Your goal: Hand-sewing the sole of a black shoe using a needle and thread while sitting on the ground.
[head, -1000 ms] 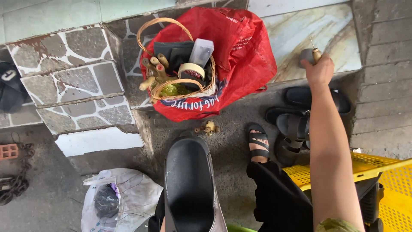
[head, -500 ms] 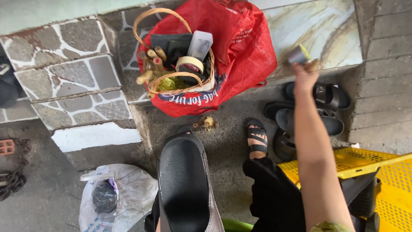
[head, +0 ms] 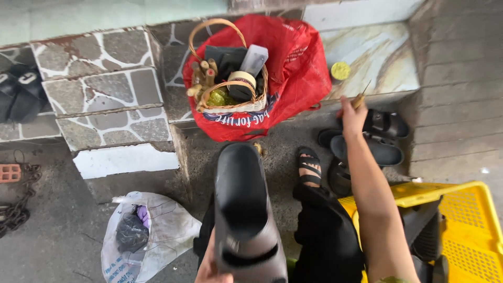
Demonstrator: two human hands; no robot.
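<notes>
Black slide sandal [head: 242, 209] gripped at its heel by left hand [head: 209, 264], right hand [head: 353, 116] pinching thin brush [head: 360, 97]

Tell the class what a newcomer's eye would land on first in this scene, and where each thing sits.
First, the bright red bag at top centre, with a wicker basket of tools sitting in it. Next, the big dark slide sandal held up by the left hand at bottom centre. A yellow crate glows at bottom right.
</notes>
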